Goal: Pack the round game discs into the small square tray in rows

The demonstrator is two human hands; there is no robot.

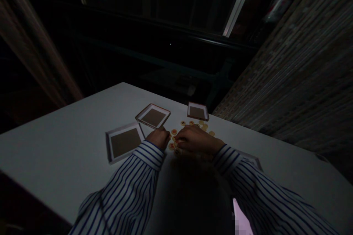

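Several round, pale xiangqi pieces [172, 146] with red or dark marks lie on the white table between and beyond my hands. My left hand [158, 138] is closed, its curled fingertips beside the left edge of these pieces. What it holds, if anything, is hidden. On the other side, my right hand [197, 137] bends over the pieces with thumb and fingers pinched at a piece near the middle of the group. Part of the group is covered by this hand. One red-marked piece [174, 132] lies face up between the two hands.
On the white table [82, 125] a shallow open box tray [108, 147] lies left of my left hand. Farther back are a second tray [139, 117] and a smaller one [198, 118]. Another tray edge [257, 163] shows past my right sleeve. A curtain [298, 69] hangs at right.
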